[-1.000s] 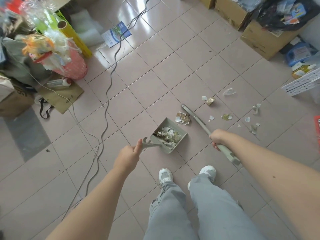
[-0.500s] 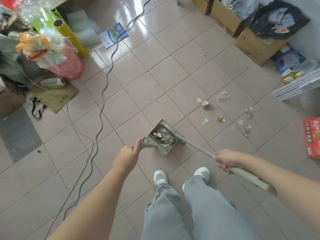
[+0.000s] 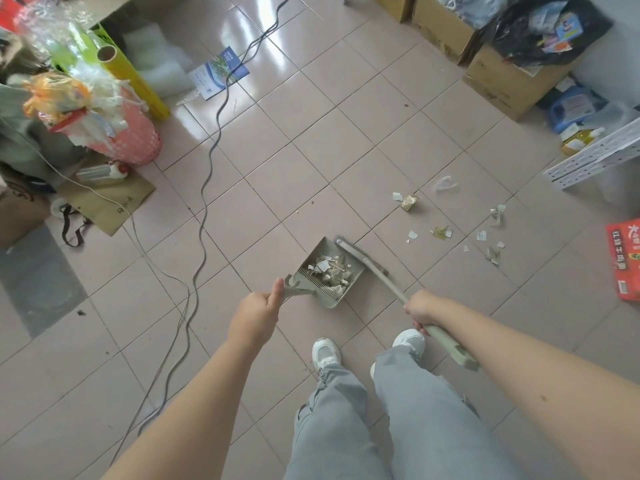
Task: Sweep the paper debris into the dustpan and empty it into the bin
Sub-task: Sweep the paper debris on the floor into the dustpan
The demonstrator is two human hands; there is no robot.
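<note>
A grey-green dustpan (image 3: pixel 320 245) rests on the tiled floor in front of my feet, with torn paper scraps (image 3: pixel 330 270) piled inside. My left hand (image 3: pixel 255 315) is shut on its handle. My right hand (image 3: pixel 420 308) grips the pale broom (image 3: pixel 375 271), whose head lies along the dustpan's right edge. More paper debris (image 3: pixel 441 233) is scattered on the tiles to the right, apart from the broom. A pink bin (image 3: pixel 130 140), overflowing with plastic and paper, stands at the far left.
Grey cables (image 3: pixel 204 188) snake across the floor left of the dustpan. Cardboard boxes (image 3: pixel 498 77) line the back right. A red box (image 3: pixel 625 261) and a white perforated panel (image 3: pixel 595 155) sit at the right. A leaflet (image 3: pixel 218 72) and a yellow roll (image 3: pixel 133 79) lie near the bin.
The broom swept a clump of scraps from right of the dustpan into it. Its head now lies against the dustpan's right edge, and my right hand has drawn nearer to the pan.
</note>
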